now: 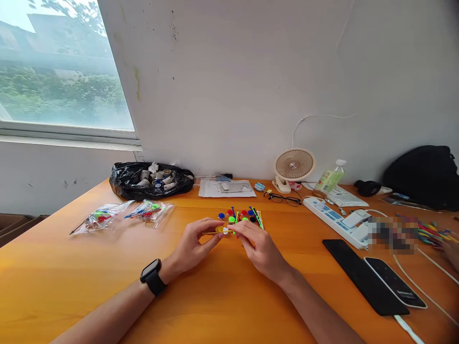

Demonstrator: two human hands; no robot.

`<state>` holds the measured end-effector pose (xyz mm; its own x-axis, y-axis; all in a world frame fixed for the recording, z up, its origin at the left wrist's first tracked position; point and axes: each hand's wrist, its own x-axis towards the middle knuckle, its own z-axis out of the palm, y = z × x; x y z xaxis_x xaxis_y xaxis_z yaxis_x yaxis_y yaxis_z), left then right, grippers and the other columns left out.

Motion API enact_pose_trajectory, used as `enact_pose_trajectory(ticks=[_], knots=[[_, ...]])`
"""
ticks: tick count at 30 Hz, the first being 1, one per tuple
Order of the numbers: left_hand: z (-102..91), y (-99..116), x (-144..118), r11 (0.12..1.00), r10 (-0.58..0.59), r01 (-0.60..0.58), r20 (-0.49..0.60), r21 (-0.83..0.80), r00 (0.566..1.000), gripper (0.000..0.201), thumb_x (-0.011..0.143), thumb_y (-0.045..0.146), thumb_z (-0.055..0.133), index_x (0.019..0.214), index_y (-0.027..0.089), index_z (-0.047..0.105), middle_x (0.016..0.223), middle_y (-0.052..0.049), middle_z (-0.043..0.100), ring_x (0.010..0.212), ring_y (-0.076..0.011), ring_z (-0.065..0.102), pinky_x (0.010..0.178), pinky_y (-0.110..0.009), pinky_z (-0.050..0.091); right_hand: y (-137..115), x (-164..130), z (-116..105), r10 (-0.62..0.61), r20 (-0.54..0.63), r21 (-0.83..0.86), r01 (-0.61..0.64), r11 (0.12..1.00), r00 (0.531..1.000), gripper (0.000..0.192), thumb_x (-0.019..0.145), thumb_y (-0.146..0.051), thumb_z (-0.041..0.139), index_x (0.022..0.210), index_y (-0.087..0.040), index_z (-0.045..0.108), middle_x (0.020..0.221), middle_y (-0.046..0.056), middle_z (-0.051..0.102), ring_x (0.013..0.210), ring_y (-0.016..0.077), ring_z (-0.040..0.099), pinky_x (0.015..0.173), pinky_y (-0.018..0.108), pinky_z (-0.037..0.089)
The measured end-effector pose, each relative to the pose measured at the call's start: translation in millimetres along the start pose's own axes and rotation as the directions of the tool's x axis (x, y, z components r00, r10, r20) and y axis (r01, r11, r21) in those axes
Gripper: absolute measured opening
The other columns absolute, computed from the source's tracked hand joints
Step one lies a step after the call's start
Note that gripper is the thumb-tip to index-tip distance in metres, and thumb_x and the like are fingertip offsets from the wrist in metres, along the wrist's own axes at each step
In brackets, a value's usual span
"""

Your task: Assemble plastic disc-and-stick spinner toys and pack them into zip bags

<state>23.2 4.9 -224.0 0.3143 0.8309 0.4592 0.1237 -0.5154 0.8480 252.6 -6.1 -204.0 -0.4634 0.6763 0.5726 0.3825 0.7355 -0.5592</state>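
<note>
My left hand (pixel 191 244) is closed in a pinch on a thin yellow plastic stick (pixel 214 233), held level just above the table. My right hand (pixel 264 251) pinches toward the stick's other end, its fingertips partly hiding it. Close by the fingers show a yellow disc (pixel 219 229) and a white disc (pixel 225 231); whether the yellow one touches the stick I cannot tell. Behind my hands lie several coloured round pieces, among them a blue one (pixel 221 216) and a green one (pixel 231 220). Coloured sticks (pixel 259 219) lie to their right, partly covered by my right hand.
Two clear bags of coloured parts (pixel 102 217) (pixel 150 211) lie left, before a black plastic bag (pixel 122 184) of rubbish. Glasses (pixel 285 198), a small fan (pixel 294 165) and a bottle (pixel 332 177) stand behind. Right are a power strip (pixel 332 219), a black phone-like slab (pixel 362 274) and another person's hand (pixel 451 251).
</note>
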Motion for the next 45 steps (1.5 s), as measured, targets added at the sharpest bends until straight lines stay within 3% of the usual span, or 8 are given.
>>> enact_pose_trajectory(ticks=[15,27,31,37,39,41,43,45], knots=[[-2.4,10,-2,0.959,0.138,-0.151,0.068,0.241,0.988,0.017,0.1,0.025,0.065,0.113,0.021,0.075,0.1,-0.007,0.077,0.087,-0.0177,0.071,0.079,-0.028,0.056,-3,2,4,0.073,0.007,0.025,-0.073,0.997,0.997,0.015,0.106,-0.02,0.054,0.108,-0.024,0.068,0.1,0.005,0.069,0.094,0.0194,0.065,0.086,0.032,0.052],[-6.4,12,6,0.886,-0.184,0.263,0.231,-0.382,0.955,0.03,0.087,0.033,0.083,0.111,0.015,0.074,0.114,-0.011,0.077,0.105,-0.0216,0.072,0.096,-0.034,0.057,4,6,-3,0.196,-0.029,0.174,-0.188,0.967,0.98,0.022,0.107,-0.035,0.055,0.116,-0.026,0.073,0.102,0.005,0.068,0.094,0.0189,0.064,0.086,0.03,0.053],[-6.3,9,7,0.877,-0.234,0.289,0.185,-0.383,0.954,0.033,0.086,0.035,0.084,0.109,0.014,0.076,0.106,-0.01,0.078,0.098,-0.0208,0.073,0.093,-0.033,0.059,1,-1,-4,0.195,-0.105,0.071,-0.188,0.98,0.975,0.043,0.112,-0.039,0.038,0.153,-0.032,0.047,0.106,0.004,0.064,0.093,0.0188,0.063,0.088,0.032,0.053],[-10.9,15,9,0.878,-0.26,0.288,0.125,-0.383,0.957,0.031,0.084,0.038,0.085,0.104,0.015,0.078,0.099,-0.009,0.079,0.088,-0.0194,0.074,0.087,-0.033,0.062,-2,-8,1,0.078,-0.104,0.013,-0.077,0.997,0.992,0.055,0.112,-0.04,0.035,0.164,-0.031,0.019,0.105,0.004,0.06,0.079,0.0177,0.059,0.078,0.032,0.053],[-12.8,16,10,0.878,-0.254,0.282,0.125,-0.387,0.959,0.031,0.085,0.038,0.084,0.104,0.015,0.078,0.098,-0.009,0.079,0.088,-0.0197,0.075,0.087,-0.034,0.062,-2,-8,5,0.071,-0.109,-0.009,-0.073,0.997,0.991,0.045,0.111,-0.042,0.038,0.153,-0.028,0.037,0.101,0.004,0.06,0.079,0.0178,0.059,0.075,0.032,0.052],[-14.8,17,10,0.88,-0.252,0.278,0.117,-0.384,0.961,0.031,0.085,0.038,0.084,0.105,0.014,0.078,0.097,-0.009,0.08,0.088,-0.0203,0.075,0.087,-0.034,0.062,-3,-7,7,0.111,-0.086,-0.024,-0.114,0.993,0.99,0.033,0.111,-0.044,0.036,0.112,-0.024,0.063,0.085,0.002,0.058,0.071,0.017,0.055,0.067,0.03,0.047],[-17.4,16,12,0.884,-0.256,0.275,0.101,-0.378,0.961,0.031,0.086,0.038,0.084,0.105,0.015,0.078,0.097,-0.009,0.08,0.088,-0.0204,0.075,0.086,-0.033,0.062,-3,-7,8,0.172,-0.091,0.014,-0.172,0.985,0.981,0.053,0.112,-0.046,0.031,0.069,-0.022,0.051,0.066,0.0,0.048,0.061,0.0157,0.047,0.06,0.03,0.039],[-20.5,16,13,0.892,-0.26,0.27,0.075,-0.363,0.963,0.03,0.086,0.039,0.083,0.105,0.016,0.078,0.096,-0.008,0.08,0.087,-0.0201,0.074,0.086,-0.032,0.062,-2,-6,8,0.215,-0.148,0.071,-0.206,0.976,0.965,0.06,0.113,-0.047,0.025,0.059,-0.023,0.034,0.058,-0.001,0.04,0.056,0.0152,0.041,0.057,0.031,0.034]])
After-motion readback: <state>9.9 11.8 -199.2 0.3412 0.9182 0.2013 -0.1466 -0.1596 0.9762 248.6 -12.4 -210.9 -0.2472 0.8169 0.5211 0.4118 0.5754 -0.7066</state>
